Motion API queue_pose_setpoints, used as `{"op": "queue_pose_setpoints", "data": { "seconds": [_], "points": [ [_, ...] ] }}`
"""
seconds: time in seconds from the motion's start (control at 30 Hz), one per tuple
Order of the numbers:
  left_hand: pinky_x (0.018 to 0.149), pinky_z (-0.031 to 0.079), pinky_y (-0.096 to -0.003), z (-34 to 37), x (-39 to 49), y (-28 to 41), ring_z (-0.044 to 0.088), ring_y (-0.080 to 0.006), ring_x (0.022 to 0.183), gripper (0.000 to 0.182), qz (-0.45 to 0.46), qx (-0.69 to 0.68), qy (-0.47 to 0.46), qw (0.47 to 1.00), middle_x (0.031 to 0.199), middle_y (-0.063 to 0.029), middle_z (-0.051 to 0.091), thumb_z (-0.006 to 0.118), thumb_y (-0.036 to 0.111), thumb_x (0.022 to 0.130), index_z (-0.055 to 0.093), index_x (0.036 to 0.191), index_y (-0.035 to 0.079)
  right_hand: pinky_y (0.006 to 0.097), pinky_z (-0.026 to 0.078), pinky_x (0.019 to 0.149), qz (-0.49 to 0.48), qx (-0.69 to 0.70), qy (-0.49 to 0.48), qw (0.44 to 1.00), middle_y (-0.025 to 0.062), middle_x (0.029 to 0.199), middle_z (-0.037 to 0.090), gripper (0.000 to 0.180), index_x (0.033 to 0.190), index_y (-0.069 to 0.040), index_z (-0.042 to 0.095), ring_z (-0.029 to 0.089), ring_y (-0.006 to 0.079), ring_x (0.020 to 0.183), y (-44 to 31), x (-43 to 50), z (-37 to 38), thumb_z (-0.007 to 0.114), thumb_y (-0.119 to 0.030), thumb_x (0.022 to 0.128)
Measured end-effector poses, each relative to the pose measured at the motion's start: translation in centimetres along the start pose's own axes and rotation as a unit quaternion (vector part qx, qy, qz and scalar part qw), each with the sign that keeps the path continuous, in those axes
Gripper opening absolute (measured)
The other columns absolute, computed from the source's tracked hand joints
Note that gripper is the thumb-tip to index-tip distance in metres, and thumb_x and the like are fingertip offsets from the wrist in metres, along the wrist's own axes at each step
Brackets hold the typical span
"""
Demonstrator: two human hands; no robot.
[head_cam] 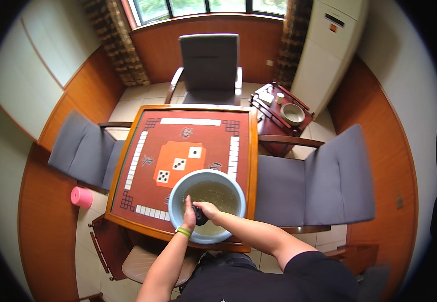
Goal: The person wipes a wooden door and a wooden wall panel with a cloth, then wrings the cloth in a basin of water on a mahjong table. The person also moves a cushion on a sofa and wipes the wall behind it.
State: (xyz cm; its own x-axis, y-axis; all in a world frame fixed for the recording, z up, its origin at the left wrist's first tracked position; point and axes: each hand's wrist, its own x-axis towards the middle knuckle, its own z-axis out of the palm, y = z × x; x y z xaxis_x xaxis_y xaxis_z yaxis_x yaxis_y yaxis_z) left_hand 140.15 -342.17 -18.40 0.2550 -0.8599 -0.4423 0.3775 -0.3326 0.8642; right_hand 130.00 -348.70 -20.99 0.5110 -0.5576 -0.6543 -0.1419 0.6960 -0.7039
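A light-blue plastic basin [240,194] stands on the near right part of a mahjong table [253,158]. Murky brownish water [212,190] with small bits floating on it fills part of the basin. Over the near half of the basin, both hands press a small black bundle [200,216], which looks like wet cloth, between them. My left hand [189,214], with a green band at the wrist, grips it from the left. From the right, my right hand [210,210] closes around its upper side. The fingers hide part of the bundle.
Grey chairs [209,62] stand at the table's far, left and right [335,185] sides. A reddish wooden side table [275,124] at the far right holds a bowl [292,114]. A pink bin [81,197] is on the floor at left. A beige-seated stool [143,264] is near my legs.
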Motion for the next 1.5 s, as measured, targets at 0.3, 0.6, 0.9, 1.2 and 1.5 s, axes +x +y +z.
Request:
{"op": "queue_pose_setpoints", "data": {
  "seconds": [0.3, 0.6, 0.9, 1.2, 1.5],
  "points": [
    [0.120, 0.023, -0.0321, -0.7, 1.8, -2.6, 0.036, -0.0220, 0.143, 0.092, 0.080, -0.104, 0.112, 0.985, 0.153, -0.0161, 0.041, 0.036, 0.068, 0.101, 0.028, 0.156, -0.005, 0.0307, 0.052, 0.078, 0.007, 0.118, -0.039, 0.992, 0.0061, 0.103, 0.073, 0.026, 0.107, -0.006, 0.074, 0.068, 0.0165, 0.086, -1.1, -0.9, 0.5, 0.079, -0.020, 0.086],
    [0.088, 0.055, -0.0339, -2.6, -0.8, -0.6, 0.065, -0.0200, 0.109, 0.054, -0.108, -0.199, -0.146, 0.963, 0.119, -0.0053, 0.064, 0.078, 0.026, 0.090, 0.054, 0.136, 0.012, 0.0315, 0.051, 0.077, -0.063, 0.137, -0.130, 0.980, 0.0029, 0.099, 0.064, 0.014, 0.104, -0.010, 0.065, 0.059, 0.0147, 0.088, 0.1, -0.3, -0.1, 0.065, -0.024, 0.099],
    [0.055, 0.041, -0.0261, -2.7, -0.8, 1.6, 0.057, -0.0096, 0.066, 0.020, -0.114, -0.005, -0.190, 0.975, 0.077, 0.0015, 0.060, 0.076, 0.004, 0.079, 0.064, 0.093, 0.011, 0.0335, 0.048, 0.103, -0.164, -0.138, -0.272, 0.938, 0.0079, 0.132, 0.063, 0.037, 0.127, -0.004, 0.068, 0.057, 0.0165, 0.123, -4.6, -2.2, -1.0, 0.075, -0.014, 0.091],
    [0.050, 0.043, -0.0294, -1.2, -0.2, -0.6, 0.059, -0.0103, 0.069, 0.043, -0.100, 0.168, -0.110, 0.974, 0.082, 0.0004, 0.062, 0.080, 0.006, 0.072, 0.063, 0.111, 0.010, 0.0319, 0.049, 0.058, -0.056, -0.022, -0.056, 0.997, 0.0058, 0.073, 0.065, 0.020, 0.075, -0.003, 0.071, 0.058, 0.0160, 0.060, -1.1, 0.1, 0.1, 0.078, -0.020, 0.085],
    [0.096, 0.052, -0.0423, -1.0, 1.4, -4.2, 0.065, -0.0352, 0.115, 0.053, -0.022, 0.449, -0.019, 0.893, 0.119, -0.0216, 0.068, 0.077, 0.026, 0.076, 0.064, 0.121, 0.001, 0.0351, 0.055, 0.066, -0.096, -0.141, 0.046, 0.984, 0.0132, 0.075, 0.072, 0.015, 0.073, 0.003, 0.073, 0.067, 0.0205, 0.067, 0.8, 2.0, 0.9, 0.062, -0.006, 0.078]
  ]
}}
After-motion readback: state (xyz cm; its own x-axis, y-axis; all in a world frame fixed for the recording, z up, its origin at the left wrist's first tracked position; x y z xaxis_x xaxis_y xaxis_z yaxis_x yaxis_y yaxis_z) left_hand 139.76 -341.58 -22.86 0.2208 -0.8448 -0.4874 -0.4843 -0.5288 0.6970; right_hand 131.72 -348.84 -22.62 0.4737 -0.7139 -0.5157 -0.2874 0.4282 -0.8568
